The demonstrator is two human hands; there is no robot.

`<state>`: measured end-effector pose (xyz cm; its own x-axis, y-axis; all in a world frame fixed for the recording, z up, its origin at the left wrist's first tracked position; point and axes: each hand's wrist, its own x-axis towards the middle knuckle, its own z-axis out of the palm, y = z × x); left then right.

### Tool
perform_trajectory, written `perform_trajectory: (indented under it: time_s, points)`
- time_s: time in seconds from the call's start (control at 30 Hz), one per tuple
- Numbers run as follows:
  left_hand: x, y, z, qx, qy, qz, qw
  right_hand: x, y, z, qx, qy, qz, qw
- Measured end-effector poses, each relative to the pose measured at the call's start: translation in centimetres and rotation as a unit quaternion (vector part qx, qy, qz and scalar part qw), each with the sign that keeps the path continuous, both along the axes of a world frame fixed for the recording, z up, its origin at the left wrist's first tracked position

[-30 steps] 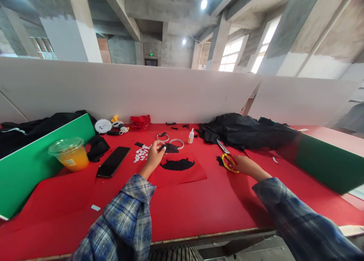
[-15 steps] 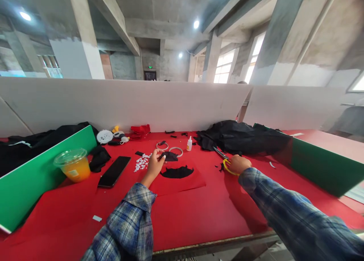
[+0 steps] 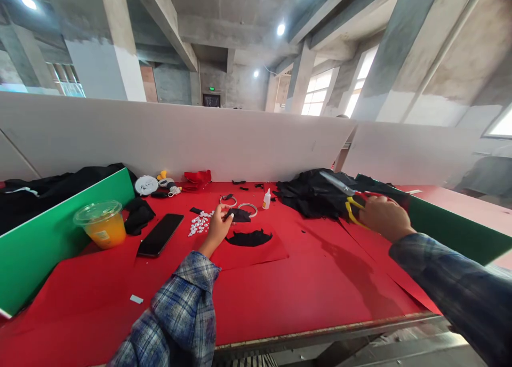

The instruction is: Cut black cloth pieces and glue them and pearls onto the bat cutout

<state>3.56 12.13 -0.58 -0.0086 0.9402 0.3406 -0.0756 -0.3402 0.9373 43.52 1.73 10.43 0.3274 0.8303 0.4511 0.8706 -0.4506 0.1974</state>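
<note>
My left hand (image 3: 218, 227) pinches a small piece of black fabric (image 3: 240, 215) above the red sheet. Just below it, a black cut-out shape (image 3: 248, 238) with a jagged upper edge lies flat on a red piece. Over on the right, my right hand (image 3: 384, 216) is raised and closed around yellow-handled scissors (image 3: 353, 211), whose blades point left over a heap of black fabric (image 3: 308, 193). Two rings (image 3: 252, 207) lie behind the left hand, one partly hidden by the fabric. Beside that hand sits a scatter of white beads (image 3: 200, 224).
A glue bottle (image 3: 266, 199) stands mid-table. On the left are a phone (image 3: 160, 234), a cup of orange drink (image 3: 102, 228) and a black cloth (image 3: 138, 216). Green boards (image 3: 60, 233) flank both sides, and a white partition (image 3: 240, 143) rises behind.
My right hand has lifted the scissors up and to the right, away from the tabletop. Black scraps near the scissors have mostly gone from that spot. The left hand stays put with its fabric.
</note>
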Motion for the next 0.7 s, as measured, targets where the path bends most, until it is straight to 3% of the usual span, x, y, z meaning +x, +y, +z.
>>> perform_trajectory:
  time_s: [0.13,0.3,0.6,0.7]
  points:
    - [-0.1,0.1,-0.1,-0.005,0.001,0.004,1.0,-0.3,0.2,1.4,0.036,-0.003,-0.013,0.999]
    - [-0.2,0.0,-0.1,-0.01,0.006,0.003,1.0,-1.7,1.0,0.4,0.074,-0.009,-0.013,0.997]
    - [-0.2,0.1,0.0,-0.019,0.015,0.007,1.0,-2.6,0.8,-0.3,0.075,-0.109,0.087,0.987]
    - [-0.2,0.1,0.0,-0.023,0.014,0.004,1.0,-2.6,0.9,-0.5,0.093,-0.031,0.107,0.989]
